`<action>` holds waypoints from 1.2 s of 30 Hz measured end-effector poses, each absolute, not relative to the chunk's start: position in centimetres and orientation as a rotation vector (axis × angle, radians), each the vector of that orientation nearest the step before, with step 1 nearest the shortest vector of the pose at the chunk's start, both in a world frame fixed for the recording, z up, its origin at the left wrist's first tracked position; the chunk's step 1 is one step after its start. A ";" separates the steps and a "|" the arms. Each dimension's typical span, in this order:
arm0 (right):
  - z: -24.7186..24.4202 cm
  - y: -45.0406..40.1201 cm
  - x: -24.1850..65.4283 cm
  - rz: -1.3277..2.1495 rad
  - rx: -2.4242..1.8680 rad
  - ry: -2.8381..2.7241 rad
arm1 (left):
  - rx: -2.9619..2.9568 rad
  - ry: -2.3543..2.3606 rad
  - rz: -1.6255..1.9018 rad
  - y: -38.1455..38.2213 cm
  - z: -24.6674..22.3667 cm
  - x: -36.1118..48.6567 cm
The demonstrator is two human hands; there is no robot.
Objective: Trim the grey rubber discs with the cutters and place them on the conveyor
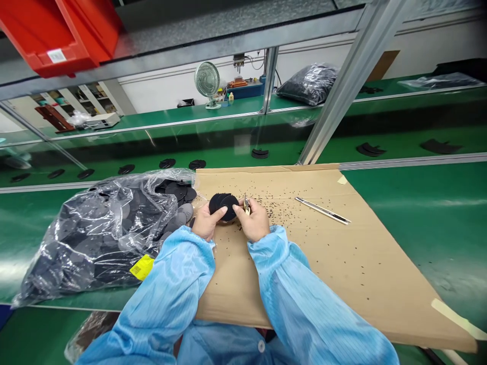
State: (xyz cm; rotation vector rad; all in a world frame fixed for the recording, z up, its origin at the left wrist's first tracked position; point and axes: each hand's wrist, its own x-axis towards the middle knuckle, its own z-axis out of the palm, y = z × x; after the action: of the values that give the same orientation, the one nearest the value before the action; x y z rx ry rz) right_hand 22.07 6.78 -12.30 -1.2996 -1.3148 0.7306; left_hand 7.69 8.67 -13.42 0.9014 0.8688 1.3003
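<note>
A small fanned stack of round black discs [230,205] is held between my two hands above the cardboard sheet [243,284]. My left hand [207,221] grips the stack from the left, thumb on its front face. From the right, my right hand [254,221] pinches the same stack with its thumb. A small metal cutting tool with pale handles [247,205], perhaps nippers, is also tucked in the right hand's fingers. Close by on the left lies a clear plastic bag [110,238] full of similar discs, some spilling from its mouth.
A utility knife [323,211] lies on the cardboard at right, among scattered black specks. Behind runs a green conveyor belt [228,147] carrying black pieces. A slanted metal post [342,76] rises behind the cardboard. An orange-red bin [76,35] hangs at upper left.
</note>
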 end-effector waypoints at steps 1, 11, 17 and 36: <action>-12.3 6.8 22.1 0.718 -1.302 -1.326 | 0.915 0.866 1.311 8.7 -13.5 7.7; -12.4 7.0 22.2 0.724 -1.304 -1.351 | 1.004 0.903 1.372 9.1 -14.4 7.6; -12.7 7.2 22.3 0.774 -1.293 -1.353 | 0.958 0.840 1.373 8.9 -14.2 7.8; -12.5 7.1 21.6 0.942 -1.149 -1.199 | 0.881 0.721 1.300 8.3 -12.8 8.1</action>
State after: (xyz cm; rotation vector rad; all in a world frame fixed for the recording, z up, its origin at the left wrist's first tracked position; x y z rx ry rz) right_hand 21.62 7.14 -12.48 -1.1492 -1.1991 0.9420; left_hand 8.14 8.35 -12.83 0.8809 0.7214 1.3000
